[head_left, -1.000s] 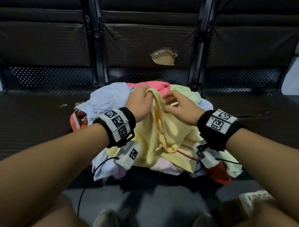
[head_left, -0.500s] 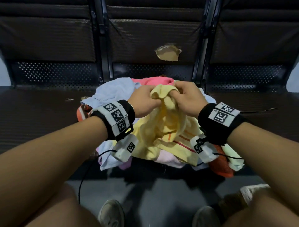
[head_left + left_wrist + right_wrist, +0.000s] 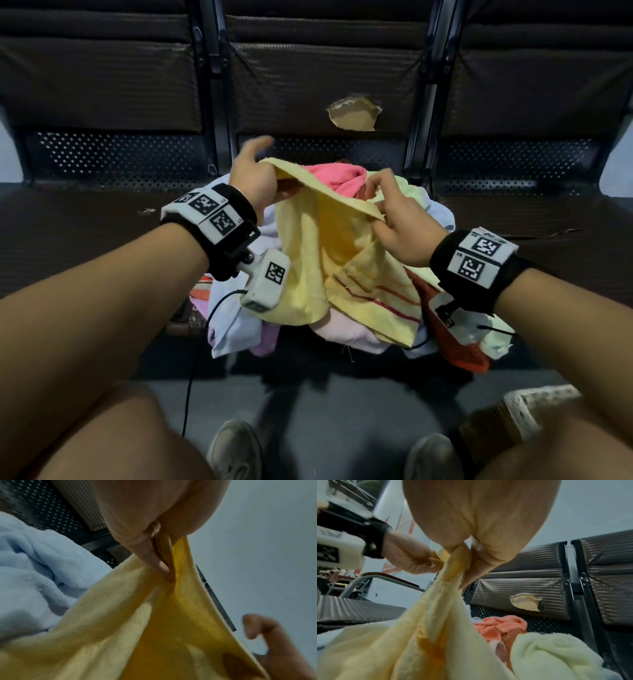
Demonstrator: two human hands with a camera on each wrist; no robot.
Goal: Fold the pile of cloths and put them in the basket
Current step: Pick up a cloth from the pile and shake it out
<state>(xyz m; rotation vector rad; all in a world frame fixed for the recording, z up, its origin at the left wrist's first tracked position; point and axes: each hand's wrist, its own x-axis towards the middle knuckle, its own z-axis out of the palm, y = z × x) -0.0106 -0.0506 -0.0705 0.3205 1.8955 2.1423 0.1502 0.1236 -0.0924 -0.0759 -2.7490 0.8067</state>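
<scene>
left hand [image 3: 255, 178]: pinching the top hem of the yellow cloth [image 3: 322, 260] near its far-left corner; the fingers are curling onto the fabric and the thumb is sticking up free.
right hand [image 3: 399, 222]: pinching the same hem further along at 3 o'clock from the left hand, thumb and fingertips closing on the edge; index finger raised.
yellow cloth: hanging lifted between both hands, the hem stretching slack across, the lower part with red stripes draping down over the pile [image 3: 236, 325].
pile: sitting on the dark bench seat [image 3: 78, 233] at centre; pink cloth [image 3: 337, 178] showing at 12 o'clock behind the hem, pale blue cloth [image 3: 32, 563] at 9 o'clock, orange-red cloth [image 3: 455, 346] at 4 o'clock, pale green cloth [image 3: 559, 654] on the right.
basket [image 3: 534, 404]: woven rim peeking out on the floor at 5 o'clock, beside the right knee; contents cannot be told.
bench back [image 3: 329, 78]: dark padding with a torn patch [image 3: 354, 114] at 12 o'clock above the pile.
</scene>
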